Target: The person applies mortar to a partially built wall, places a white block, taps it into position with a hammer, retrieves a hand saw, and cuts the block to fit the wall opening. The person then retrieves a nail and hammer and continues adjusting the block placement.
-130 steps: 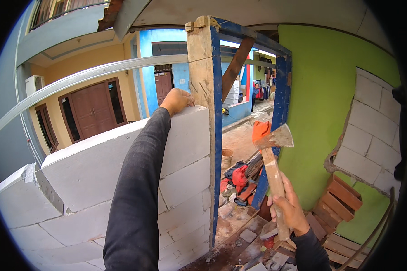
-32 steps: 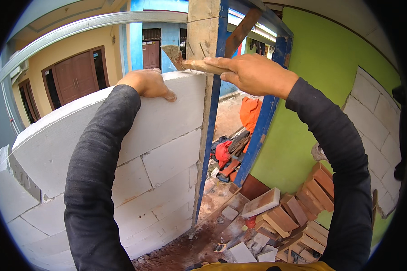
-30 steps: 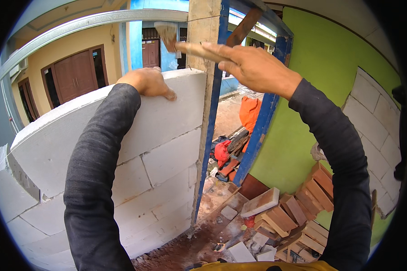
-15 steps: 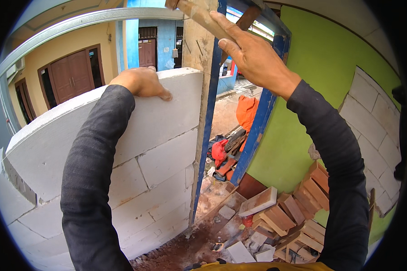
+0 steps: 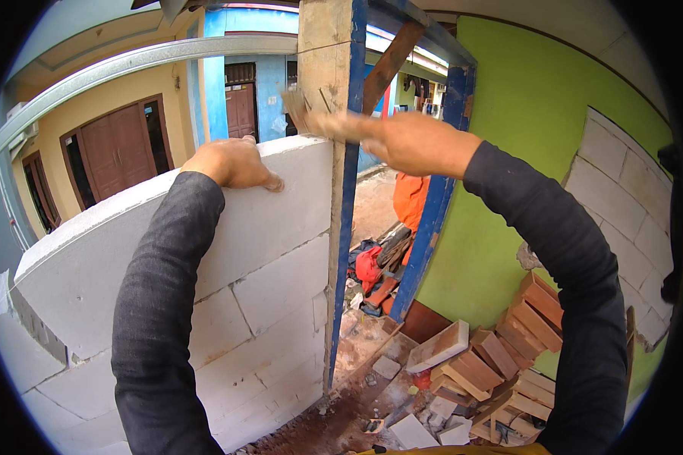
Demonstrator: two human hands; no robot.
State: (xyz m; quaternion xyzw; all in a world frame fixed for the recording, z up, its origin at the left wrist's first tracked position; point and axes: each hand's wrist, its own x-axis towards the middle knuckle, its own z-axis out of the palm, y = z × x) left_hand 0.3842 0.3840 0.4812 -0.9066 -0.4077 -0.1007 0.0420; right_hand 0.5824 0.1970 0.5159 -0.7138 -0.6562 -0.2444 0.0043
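Observation:
My left hand (image 5: 231, 163) grips the top edge of a large white wall block (image 5: 281, 216), its thumb on the near face and its other fingers mostly hidden over the top. In my right hand (image 5: 425, 144), fingers closed, is a short piece of wood (image 5: 338, 126), blurred by motion. The wood's far end is just above the block's top right corner, beside the wooden door post (image 5: 332, 68); I cannot tell whether it touches the block. Nails stick out of the post close by.
A metal rail (image 5: 167, 49) crosses above the wall. Right of the post stands a blue door frame (image 5: 451, 144) with a diagonal wooden brace (image 5: 391, 67). Wood pieces (image 5: 501, 353) and broken blocks (image 5: 413, 432) lie at the lower right, beside a green wall (image 5: 524, 144).
My right hand has swung the piece of wood down from above to the block's top corner. My left hand stays on the block's top edge. The view has shifted slightly.

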